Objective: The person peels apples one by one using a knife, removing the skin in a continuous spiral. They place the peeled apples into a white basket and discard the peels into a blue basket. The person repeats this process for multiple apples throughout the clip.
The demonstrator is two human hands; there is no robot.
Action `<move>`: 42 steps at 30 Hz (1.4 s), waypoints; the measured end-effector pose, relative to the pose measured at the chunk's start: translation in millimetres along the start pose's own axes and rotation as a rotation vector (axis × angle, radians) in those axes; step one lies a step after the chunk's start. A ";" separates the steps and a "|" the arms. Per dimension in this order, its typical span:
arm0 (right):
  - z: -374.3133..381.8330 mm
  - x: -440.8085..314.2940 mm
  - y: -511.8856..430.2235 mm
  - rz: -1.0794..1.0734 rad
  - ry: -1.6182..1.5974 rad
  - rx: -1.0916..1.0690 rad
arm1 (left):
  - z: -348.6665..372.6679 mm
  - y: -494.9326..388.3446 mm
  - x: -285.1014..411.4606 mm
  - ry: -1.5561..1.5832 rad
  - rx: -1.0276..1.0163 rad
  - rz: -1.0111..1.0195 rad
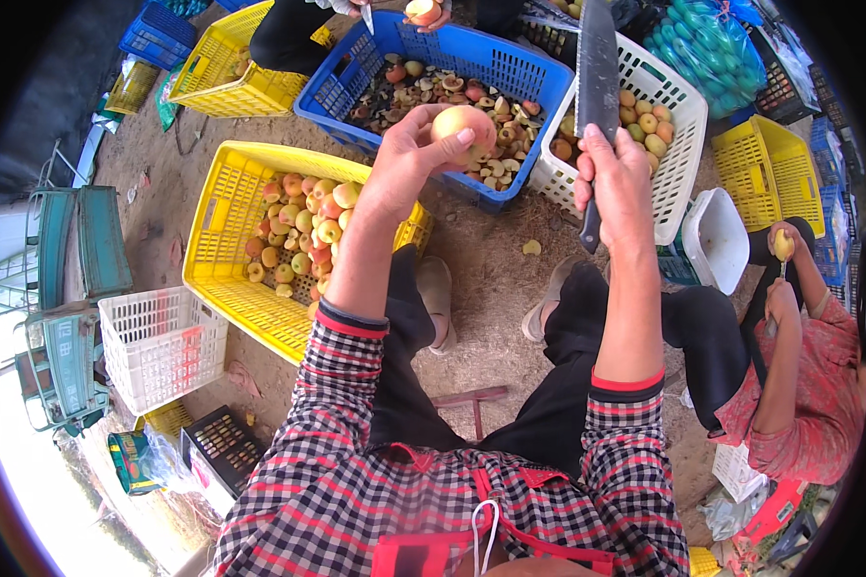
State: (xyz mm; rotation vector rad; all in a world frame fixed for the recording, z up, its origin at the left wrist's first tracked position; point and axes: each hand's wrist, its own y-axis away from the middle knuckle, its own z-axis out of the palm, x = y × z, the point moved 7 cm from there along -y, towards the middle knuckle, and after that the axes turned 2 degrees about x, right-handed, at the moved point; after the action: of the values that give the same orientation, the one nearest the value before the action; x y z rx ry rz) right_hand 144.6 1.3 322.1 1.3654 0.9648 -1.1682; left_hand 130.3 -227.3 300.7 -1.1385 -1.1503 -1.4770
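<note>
Between the thumb and fingers of my left hand (411, 155) is an apple (468, 126), held above the near rim of a blue plastic crate (476, 54). Apple pieces, peelings and a few whole apples lie in that crate. My right hand (613, 177) grips a large knife by its black handle, its broad dark blade (597, 72) pointing away from me and its serrated edge to the left. Under the knife stands a white plastic crate (675, 195) with whole fruit in it. A yellow crate (242, 159) of apples is at the left, partly behind my left forearm.
A co-worker at the right (801, 389) holds a fruit and a tool. Another person's hands (433, 16) hold a cut apple and a knife beyond the blue crate. A white bucket (718, 238), an empty-looking white crate (162, 346) and a yellow crate (772, 173) stand around.
</note>
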 end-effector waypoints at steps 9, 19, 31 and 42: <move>56.7 -25.5 53.1 -0.926 0.737 0.202 | 9.7 0.1 -7.7 0.343 0.056 0.077; 59.6 -25.3 61.6 -0.937 0.721 0.208 | 14.8 -0.2 -9.5 0.407 0.096 0.123; 63.8 -3.7 43.1 -0.822 0.820 0.196 | 20.6 3.9 -6.3 0.212 0.232 0.192; 78.2 18.9 14.8 -0.755 0.716 0.141 | -0.6 -4.7 -9.4 -0.184 0.406 0.205</move>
State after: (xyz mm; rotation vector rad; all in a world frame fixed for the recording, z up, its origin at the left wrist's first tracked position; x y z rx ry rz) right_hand 152.2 -78.9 308.5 1.6255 2.0698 -1.3090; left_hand 127.0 -226.1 290.8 -1.0819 -1.3417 -0.9426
